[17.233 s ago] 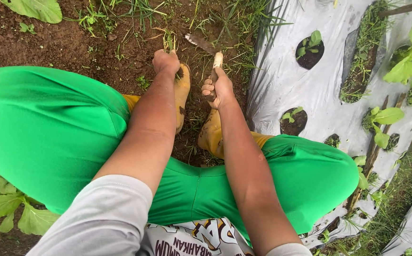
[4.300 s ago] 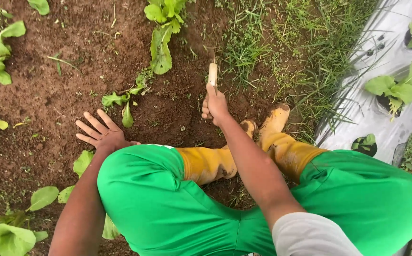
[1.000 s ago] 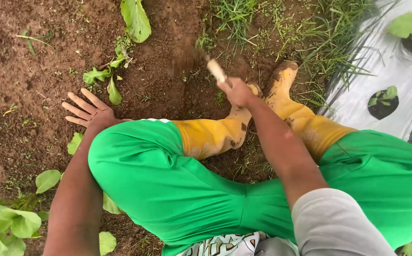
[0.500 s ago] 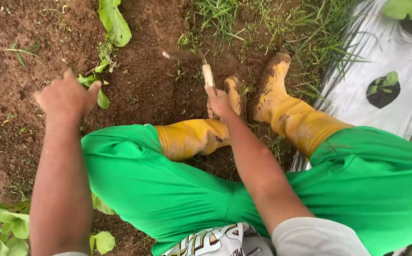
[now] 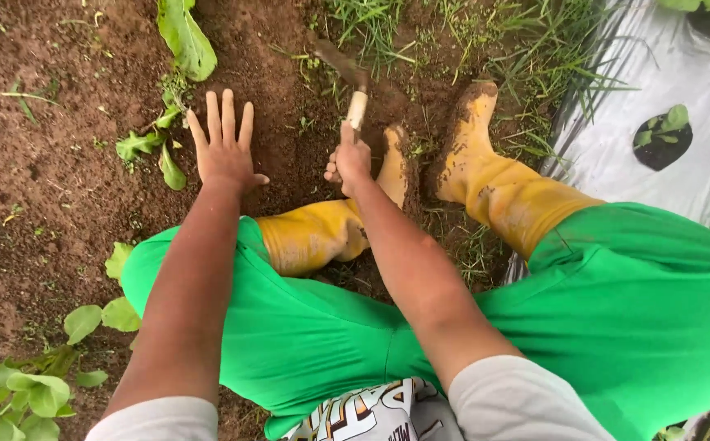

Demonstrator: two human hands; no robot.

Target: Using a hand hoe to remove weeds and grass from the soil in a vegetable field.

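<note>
Right hand (image 5: 350, 163) fisted on wooden-handled hand hoe (image 5: 353, 90); left hand (image 5: 226, 147) splayed, empty, flat on soil (image 5: 61, 163). Keep strokes shallow, clear of seedlings (image 5: 155, 147) and yellow boot (image 5: 392, 167).

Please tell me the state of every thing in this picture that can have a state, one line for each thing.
left hand: open, fingers spread, over bare soil
right hand: shut on the tool
tool: held upright, pale handle up, dark blade end at the soil
boots: yellow, muddy, planted on the ground
plastic sheet: spread flat, holes cut, seedlings in them
big leaf: lying on the soil
</note>
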